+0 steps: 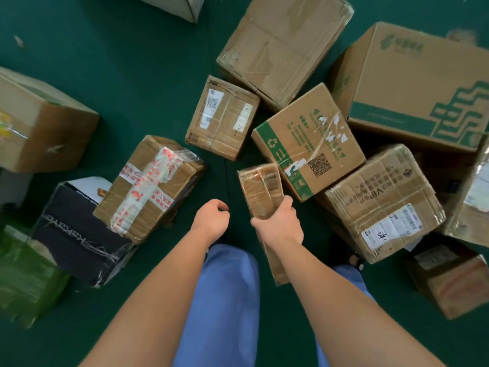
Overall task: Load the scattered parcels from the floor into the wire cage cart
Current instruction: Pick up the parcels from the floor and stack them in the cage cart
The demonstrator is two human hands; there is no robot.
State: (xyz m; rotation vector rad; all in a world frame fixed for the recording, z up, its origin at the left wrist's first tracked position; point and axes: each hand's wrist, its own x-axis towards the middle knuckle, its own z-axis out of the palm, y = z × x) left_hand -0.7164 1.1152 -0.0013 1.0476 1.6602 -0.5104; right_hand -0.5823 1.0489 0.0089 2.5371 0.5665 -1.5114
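My right hand (280, 221) grips a small taped brown parcel (260, 186) at its near end, above the green floor. My left hand (211, 217) hangs beside it with fingers curled and nothing in it. Cardboard parcels lie scattered around: a box with red-and-white tape (150, 186) to the left, a small labelled box (222, 117) ahead, a green-printed box with a QR code (309, 141) and a VIP-marked box (383, 200) to the right. The wire cage cart is out of view.
A large box (283, 46) and a big green-patterned carton (412, 86) lie at the far right. A black box (76, 234), a green package (23, 274) and a brown carton (39, 123) sit at the left. Another parcel (452, 279) lies near right. Green floor (132, 62) shows between.
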